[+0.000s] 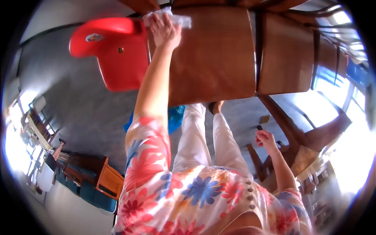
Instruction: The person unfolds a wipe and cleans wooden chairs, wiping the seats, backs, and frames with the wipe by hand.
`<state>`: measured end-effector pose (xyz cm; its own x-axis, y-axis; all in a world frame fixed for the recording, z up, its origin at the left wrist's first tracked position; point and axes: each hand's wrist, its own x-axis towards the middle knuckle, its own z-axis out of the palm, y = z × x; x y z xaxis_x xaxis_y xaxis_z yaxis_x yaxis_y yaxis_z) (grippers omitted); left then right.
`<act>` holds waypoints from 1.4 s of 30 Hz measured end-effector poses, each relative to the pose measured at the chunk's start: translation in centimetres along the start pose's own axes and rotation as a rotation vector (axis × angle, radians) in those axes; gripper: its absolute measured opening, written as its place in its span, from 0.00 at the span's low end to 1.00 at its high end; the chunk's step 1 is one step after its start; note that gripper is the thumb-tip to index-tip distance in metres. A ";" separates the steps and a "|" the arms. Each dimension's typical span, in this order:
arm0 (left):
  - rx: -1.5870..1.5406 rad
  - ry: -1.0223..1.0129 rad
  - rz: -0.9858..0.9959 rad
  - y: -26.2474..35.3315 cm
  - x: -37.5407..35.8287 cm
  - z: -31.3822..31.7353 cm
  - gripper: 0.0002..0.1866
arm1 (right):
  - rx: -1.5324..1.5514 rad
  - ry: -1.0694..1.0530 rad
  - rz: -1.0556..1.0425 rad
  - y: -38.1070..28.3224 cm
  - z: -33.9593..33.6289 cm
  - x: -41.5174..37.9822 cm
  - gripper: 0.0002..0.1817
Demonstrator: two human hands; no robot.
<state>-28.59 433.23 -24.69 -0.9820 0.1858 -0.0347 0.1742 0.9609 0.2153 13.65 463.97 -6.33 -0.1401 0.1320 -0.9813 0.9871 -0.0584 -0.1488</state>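
Note:
My left hand [164, 32] reaches forward and presses on a crumpled white cloth [182, 21], fingers lying over it. The cloth is at the far left corner of a brown wooden seat [211, 55], close to a red plastic chair [123, 66]. Lower and to the right, my right hand [266, 140] hangs beside my leg with its fingers curled in. A small dark tip shows by those fingers, and I cannot tell whether the hand holds it.
More brown wooden seats [288, 55] continue in a row to the right. A blue plastic bag [176, 117] lies on the grey floor [94, 109] by my legs. Wooden furniture legs [290, 125] stand at right; an orange-brown wooden cabinet [111, 179] with teal seats is at lower left.

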 end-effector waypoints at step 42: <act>0.027 -0.487 0.437 17.2 -18.2 -3.8 0.34 | 0.330 -0.038 0.044 9.3 -6.4 3.1 0.12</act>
<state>-7.95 445.62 -16.60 -0.6758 0.6260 -0.3892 0.5578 0.7794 0.2851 22.85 470.17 -9.98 -0.1064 0.0851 -0.9907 0.9152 -0.3812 -0.1310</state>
